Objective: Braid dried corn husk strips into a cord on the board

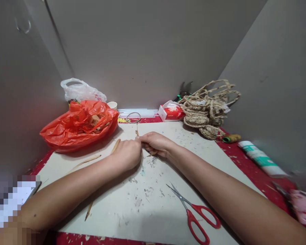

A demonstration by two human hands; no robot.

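Red handles and silver blades on the scissors (193,212). Bright orange-red on the big plastic bag (78,126), see-through white on the small bag (79,90). Tan and brown on the woven rope bundle (206,109). White with green bands on the tube (260,158). Pale cream with grey specks on the board (148,200). Red with light flecks on the bench (244,160).

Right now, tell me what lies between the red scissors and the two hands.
In the head view, only bare, scuffed board with small flecks separates the red scissors from the left hand and right hand.

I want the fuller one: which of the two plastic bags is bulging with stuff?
The red plastic bag, stuffed and spread on the board's left; the white bag behind it looks crumpled and smaller.
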